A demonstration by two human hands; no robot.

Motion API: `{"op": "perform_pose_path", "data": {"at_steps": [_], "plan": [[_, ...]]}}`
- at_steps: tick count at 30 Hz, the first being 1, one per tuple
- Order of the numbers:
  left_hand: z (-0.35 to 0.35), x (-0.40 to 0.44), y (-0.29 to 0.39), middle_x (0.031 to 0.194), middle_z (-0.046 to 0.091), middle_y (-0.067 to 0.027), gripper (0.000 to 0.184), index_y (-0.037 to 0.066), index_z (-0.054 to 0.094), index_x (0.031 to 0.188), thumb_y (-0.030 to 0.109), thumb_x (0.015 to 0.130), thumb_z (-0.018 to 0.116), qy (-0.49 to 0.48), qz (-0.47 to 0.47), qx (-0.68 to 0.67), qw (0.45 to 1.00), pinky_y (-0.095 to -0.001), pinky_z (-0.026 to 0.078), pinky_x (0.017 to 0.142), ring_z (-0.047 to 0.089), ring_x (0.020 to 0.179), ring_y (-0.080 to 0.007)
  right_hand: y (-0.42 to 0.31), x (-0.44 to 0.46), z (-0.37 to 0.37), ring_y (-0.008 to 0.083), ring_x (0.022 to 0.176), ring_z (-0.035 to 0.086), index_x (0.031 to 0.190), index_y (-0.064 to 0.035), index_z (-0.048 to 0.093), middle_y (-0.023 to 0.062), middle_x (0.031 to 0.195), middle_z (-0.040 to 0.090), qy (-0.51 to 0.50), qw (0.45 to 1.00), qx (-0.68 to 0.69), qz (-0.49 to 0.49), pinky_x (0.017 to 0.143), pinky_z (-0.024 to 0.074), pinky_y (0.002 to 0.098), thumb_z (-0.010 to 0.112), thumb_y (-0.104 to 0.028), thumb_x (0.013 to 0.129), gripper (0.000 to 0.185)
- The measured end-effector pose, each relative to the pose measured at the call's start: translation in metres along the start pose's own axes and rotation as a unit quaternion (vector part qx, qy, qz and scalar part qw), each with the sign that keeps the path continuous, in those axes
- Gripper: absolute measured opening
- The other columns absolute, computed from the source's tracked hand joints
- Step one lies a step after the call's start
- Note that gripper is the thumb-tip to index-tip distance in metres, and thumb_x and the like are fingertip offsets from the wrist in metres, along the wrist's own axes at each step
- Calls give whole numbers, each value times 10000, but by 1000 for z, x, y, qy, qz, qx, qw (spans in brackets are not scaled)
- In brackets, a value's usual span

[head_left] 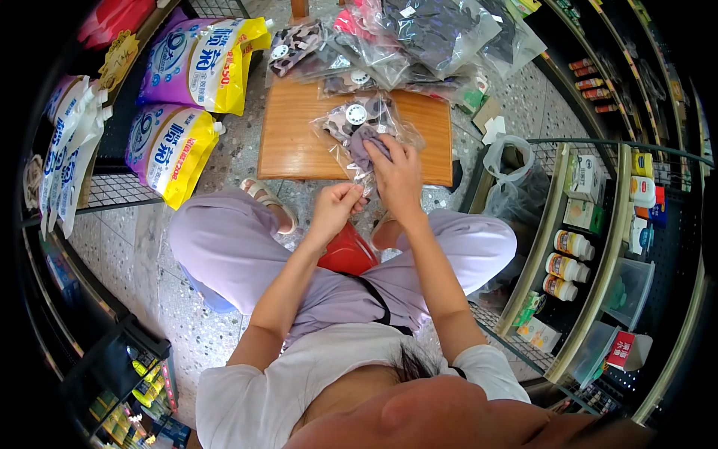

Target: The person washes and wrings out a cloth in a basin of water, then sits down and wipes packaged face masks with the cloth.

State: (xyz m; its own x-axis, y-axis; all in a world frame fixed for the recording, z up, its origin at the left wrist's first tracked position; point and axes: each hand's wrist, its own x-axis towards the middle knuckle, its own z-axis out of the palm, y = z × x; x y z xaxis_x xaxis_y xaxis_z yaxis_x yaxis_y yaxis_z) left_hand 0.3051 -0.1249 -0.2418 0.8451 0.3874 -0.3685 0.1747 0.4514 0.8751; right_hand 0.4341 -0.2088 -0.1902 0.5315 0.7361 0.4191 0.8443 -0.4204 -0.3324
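Note:
A camouflage-patterned face mask (356, 114) with a round white valve lies in a clear plastic bag near the front of the small wooden table (292, 142). My right hand (400, 178) reaches over the bag, its fingers closed on a crumpled grey-purple cloth (362, 147) that rests against the bag. Lower and to the left, my left hand (340, 208) pinches the bag's near end just off the table edge. My fingers partly hide that end of the bag.
More bagged camouflage items (434, 34) are heaped at the table's back. Large purple-and-yellow detergent bags (176, 150) stand at the left. A shelf at the right holds white bottles (566, 267) and boxes. A red object (348, 251) sits between my legs.

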Motion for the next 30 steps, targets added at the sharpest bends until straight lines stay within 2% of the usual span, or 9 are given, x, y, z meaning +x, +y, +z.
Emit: {"op": "perform_pose_path", "data": {"at_steps": [6,9,15,18,21,24,28,29,30], "plan": [[-3,-1,2,686,608,-11,276,9,641,805,226,948,550,-11,-7,25,1000,-208,415,569,516,598,-60,24,7,1,293,936,524,1120,-138,655,65,1165,584,42,997,-32,51,806,431,401,594,-56,771,363],[1,-3,6,683,604,-9,279,6,641,803,224,950,547,-3,-7,15,1000,-209,414,569,513,596,-60,29,8,-4,297,936,523,1118,-133,655,69,1163,586,24,998,-36,54,806,432,400,595,-60,782,348],[-11,3,2,692,605,-8,277,5,641,810,224,950,545,-23,-3,43,999,-210,425,591,518,613,-61,29,2,-1,292,941,524,1096,-129,664,60,1151,592,52,995,-64,59,801,433,395,608,-75,780,326],[-21,0,5,661,591,10,276,12,662,816,232,944,556,-38,5,40,998,-199,422,555,508,589,-51,37,-6,-11,289,952,524,1088,-133,668,53,1152,592,49,993,-87,60,807,436,390,613,-78,776,322],[-31,-5,14,703,605,-6,261,14,649,823,224,944,552,-48,-21,50,997,-212,437,608,526,627,-68,44,-15,-24,295,971,528,1116,-142,666,64,1159,600,22,990,-111,86,853,436,378,617,-72,784,343],[-50,-9,24,714,616,-12,240,22,646,816,211,934,558,-52,-10,34,998,-220,443,608,539,632,-78,54,-24,-29,290,975,531,1104,-136,674,67,1154,604,25,986,-129,100,862,439,370,618,-75,795,320],[-84,-19,36,736,634,-40,212,34,630,833,204,931,550,28,-15,-8,999,-233,457,608,568,635,-105,60,-34,-33,295,959,529,1101,-133,675,72,1159,596,53,986,-109,117,846,440,380,615,-62,781,333],[-86,-20,38,691,628,-53,356,15,632,779,312,947,529,92,-10,-6,996,-229,461,564,564,583,-104,60,-35,-35,298,957,529,1103,-129,675,80,1156,598,55,986,-92,128,856,438,380,615,-57,782,334],[-90,-22,40,705,629,-58,401,13,629,793,357,955,500,118,-11,-22,993,-231,462,571,566,593,-107,59,-36,-35,301,955,528,1105,-125,675,88,1153,599,56,986,-75,139,865,437,381,614,-52,783,335]]}}
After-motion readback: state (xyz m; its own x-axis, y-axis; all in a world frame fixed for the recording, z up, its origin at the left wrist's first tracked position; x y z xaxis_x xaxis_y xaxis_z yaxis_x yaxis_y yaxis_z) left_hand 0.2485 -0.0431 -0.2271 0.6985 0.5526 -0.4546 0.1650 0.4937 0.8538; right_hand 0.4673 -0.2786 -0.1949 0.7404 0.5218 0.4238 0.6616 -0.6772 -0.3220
